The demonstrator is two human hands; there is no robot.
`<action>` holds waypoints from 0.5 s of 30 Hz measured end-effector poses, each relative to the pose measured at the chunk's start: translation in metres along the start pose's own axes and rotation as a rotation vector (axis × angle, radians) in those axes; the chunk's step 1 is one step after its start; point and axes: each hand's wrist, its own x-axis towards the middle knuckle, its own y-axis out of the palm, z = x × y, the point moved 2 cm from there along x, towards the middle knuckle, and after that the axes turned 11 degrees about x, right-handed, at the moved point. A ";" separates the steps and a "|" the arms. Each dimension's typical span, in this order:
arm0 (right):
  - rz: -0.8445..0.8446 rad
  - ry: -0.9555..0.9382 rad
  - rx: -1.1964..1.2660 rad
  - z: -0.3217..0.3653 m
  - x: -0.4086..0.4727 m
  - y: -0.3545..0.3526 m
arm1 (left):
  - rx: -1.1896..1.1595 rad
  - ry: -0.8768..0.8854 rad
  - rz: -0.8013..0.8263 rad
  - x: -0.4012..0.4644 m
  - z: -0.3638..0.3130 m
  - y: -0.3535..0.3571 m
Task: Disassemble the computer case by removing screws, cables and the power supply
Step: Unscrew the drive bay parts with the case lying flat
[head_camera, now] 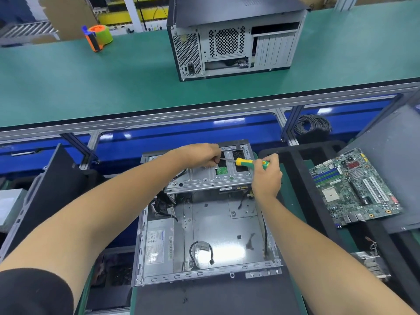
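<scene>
Open computer case (204, 223) lying flat below both hands, power supply (159, 244) well nearer than the fingers, right hand (267, 176) curled round a screwdriver (250, 163), left hand (202, 155) pinching near its tip, pinched object hidden.

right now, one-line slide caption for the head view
Right hand holds a screwdriver over the open computer case; left hand pinches its shaft.

The opened grey metal computer case (204, 223) lies near the person, with the silver boxed power supply (159, 244) in its left side. Right of it lies the green motherboard (354, 187). Behind, on the green counter (91, 87), a second black-topped case (231, 37) stands right of the orange tape dispenser (97, 37).
</scene>
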 end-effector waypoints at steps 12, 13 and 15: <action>0.007 -0.006 -0.006 0.000 -0.001 0.000 | 0.262 0.097 0.210 0.021 -0.016 -0.008; 0.008 -0.007 -0.003 0.000 -0.001 -0.001 | 0.298 0.104 0.230 0.022 -0.019 -0.010; 0.013 -0.008 0.002 0.000 0.000 -0.001 | 0.354 0.115 0.263 0.023 -0.024 -0.011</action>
